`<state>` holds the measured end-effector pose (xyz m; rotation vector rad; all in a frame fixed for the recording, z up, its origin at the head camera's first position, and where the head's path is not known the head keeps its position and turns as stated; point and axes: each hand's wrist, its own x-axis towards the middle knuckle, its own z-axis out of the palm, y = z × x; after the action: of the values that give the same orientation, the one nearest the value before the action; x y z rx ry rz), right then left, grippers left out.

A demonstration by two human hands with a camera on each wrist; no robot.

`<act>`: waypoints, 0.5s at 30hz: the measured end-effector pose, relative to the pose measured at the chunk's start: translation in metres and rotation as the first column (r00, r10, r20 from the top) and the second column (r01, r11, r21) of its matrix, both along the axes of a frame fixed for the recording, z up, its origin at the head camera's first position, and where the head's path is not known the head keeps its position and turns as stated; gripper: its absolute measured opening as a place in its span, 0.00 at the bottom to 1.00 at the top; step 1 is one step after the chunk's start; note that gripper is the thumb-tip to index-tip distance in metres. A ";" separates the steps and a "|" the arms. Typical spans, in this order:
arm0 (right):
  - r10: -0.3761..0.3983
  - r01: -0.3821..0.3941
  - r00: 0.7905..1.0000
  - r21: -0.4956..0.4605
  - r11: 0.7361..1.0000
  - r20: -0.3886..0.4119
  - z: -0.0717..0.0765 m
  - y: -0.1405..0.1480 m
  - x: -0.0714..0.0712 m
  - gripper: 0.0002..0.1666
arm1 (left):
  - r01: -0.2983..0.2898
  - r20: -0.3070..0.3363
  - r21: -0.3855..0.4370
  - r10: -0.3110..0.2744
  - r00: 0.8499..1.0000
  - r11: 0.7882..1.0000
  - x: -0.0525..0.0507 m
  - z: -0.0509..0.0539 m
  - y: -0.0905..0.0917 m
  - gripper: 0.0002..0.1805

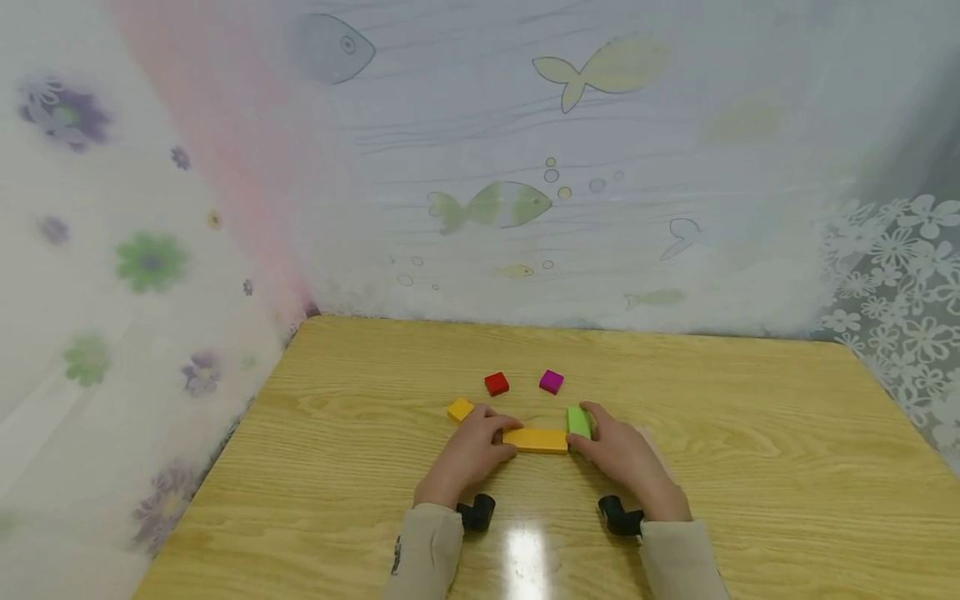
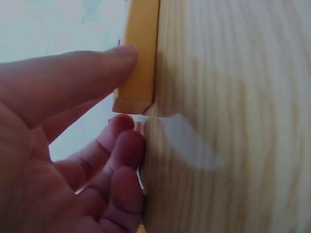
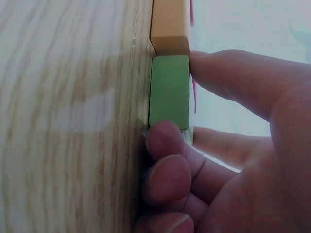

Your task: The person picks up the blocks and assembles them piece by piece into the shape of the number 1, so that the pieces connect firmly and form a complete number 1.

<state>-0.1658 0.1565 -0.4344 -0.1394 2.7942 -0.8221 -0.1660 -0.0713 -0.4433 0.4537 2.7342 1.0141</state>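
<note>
- Status, left hand (image 1: 463, 450)?
- Grasping. Pinching left end of long orange block (image 1: 536, 441), thumb (image 2: 97, 70) laid on one long side. Per left wrist view, lower fingertips (image 2: 127, 148) curled just past the block's end.
- And right hand (image 1: 622, 450)?
- Grasping too. Holding green block (image 1: 578, 423) between thumb and fingers, one fingertip at its right side per right wrist view.
- Location of long orange block, exactly?
- Lying on wood-grain table (image 1: 337, 467), lengthwise left to right, between both hands. Green block at its right end, long axis running near to far.
- Touching each other?
- Can't tell. Butted up or just beside, too tight to call.
- Other blocks?
- Three. Small orange block (image 1: 459, 409) just beside left hand, on the far side, partly covered by it. Red block (image 1: 497, 384) farther out. Magenta block (image 1: 551, 382) to the right of red, near it but apart.
- Wrists?
- Beige sleeves (image 1: 429, 546). Black fitting (image 1: 484, 510) at inner side of left wrist, similar at right.
- Backdrop?
- Pale wall (image 1: 480, 125) with fish drawings beyond table's far edge. Flower-patterned wall (image 1: 90, 200) on the left. Bright glare on near part of table.
</note>
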 end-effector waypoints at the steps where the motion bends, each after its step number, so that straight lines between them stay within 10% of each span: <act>1: -0.001 0.001 1.000 0.000 1.000 -0.001 0.000 0.000 0.000 0.39 | -0.001 0.009 0.000 0.001 1.000 1.000 0.000 0.001 -0.001 0.17; 15: -0.021 0.022 1.000 0.027 0.999 -0.019 -0.005 -0.005 -0.002 0.41 | 0.066 0.101 0.036 -0.069 0.992 0.997 0.004 0.000 -0.008 0.15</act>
<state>-0.1673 0.1514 -0.4393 -0.1131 2.8273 -0.7915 -0.1622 -0.0792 -0.4429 0.4819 2.5975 1.0367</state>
